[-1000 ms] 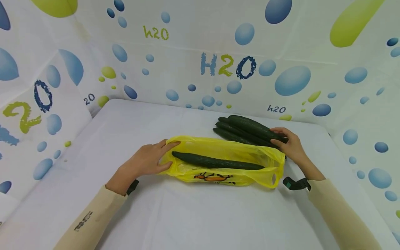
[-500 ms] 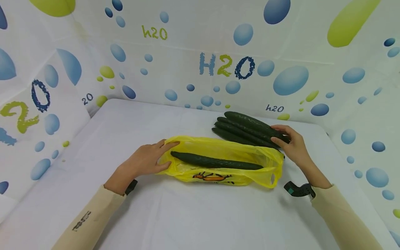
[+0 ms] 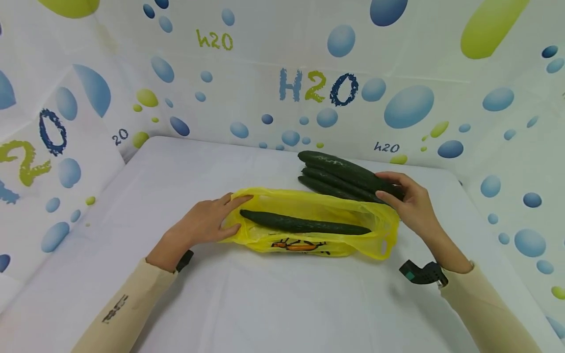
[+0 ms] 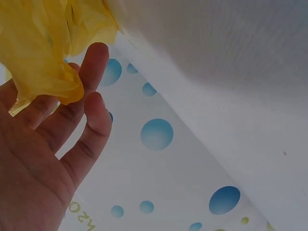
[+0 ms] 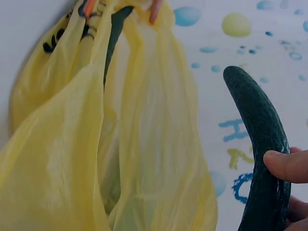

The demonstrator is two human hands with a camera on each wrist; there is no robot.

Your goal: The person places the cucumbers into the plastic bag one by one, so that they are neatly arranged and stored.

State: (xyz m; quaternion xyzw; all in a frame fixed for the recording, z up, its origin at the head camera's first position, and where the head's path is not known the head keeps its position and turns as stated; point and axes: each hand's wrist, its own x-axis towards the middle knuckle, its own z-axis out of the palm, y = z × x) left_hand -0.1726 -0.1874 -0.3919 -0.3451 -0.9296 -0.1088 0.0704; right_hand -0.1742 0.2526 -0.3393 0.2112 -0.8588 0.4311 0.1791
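Note:
A yellow plastic bag [image 3: 340, 249] lies across the middle of the table with its mouth spread. One long dark green cucumber [image 3: 304, 226] rests inside it. At the bag's left end is my left hand [image 3: 197, 224], thumb and fingers spread against the rim; in the left wrist view yellow film [image 4: 38, 62] drapes over the fairly straight fingers. My right hand [image 3: 415, 203] holds another cucumber [image 3: 342, 166] by its right end, thumb on the near side. The right wrist view shows this held cucumber [image 5: 262, 134] tilted beside the bag.
Several more cucumbers [image 3: 326, 188] lie side by side behind the bag, under the held one. White cloth covers the table [image 3: 282, 304]. A white backdrop [image 3: 247, 73] with blue and green drops surrounds the back and sides. Dark wrist straps [image 3: 425, 272] sit at the sleeves.
My right hand has lifted its cucumber off the pile and shifted it slightly left and back. My left hand stays at the bag's left end, and the bag has hardly moved.

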